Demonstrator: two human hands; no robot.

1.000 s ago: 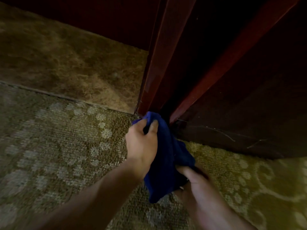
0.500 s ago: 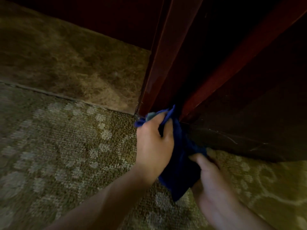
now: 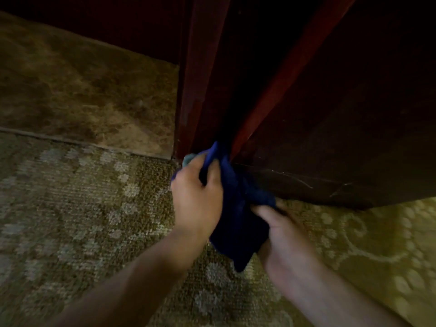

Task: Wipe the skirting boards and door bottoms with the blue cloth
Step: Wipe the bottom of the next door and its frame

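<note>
**Two hands hold a blue cloth at the foot of a dark door frame**

Much of the top is very dark, so the wood up there is hard to see. The picture is a bit blurry. Both arms are cut off at the bottom edge. The tips of the right hand's fingers hide under the cloth.

The blue cloth (image 3: 238,208) is deep blue, soft and crumpled. Its top corner touches the bottom of the red-brown door frame (image 3: 203,86), right where the frame meets the carpet (image 3: 82,208). Its bottom corner hangs down in a point between the two hands.

The left hand (image 3: 197,199) has its fingers curled tight around the cloth's top part. The right hand (image 3: 280,234) grips the lower part from the side. A dark skirting board (image 3: 330,185) with thin pale scratches runs off to the right.
</note>
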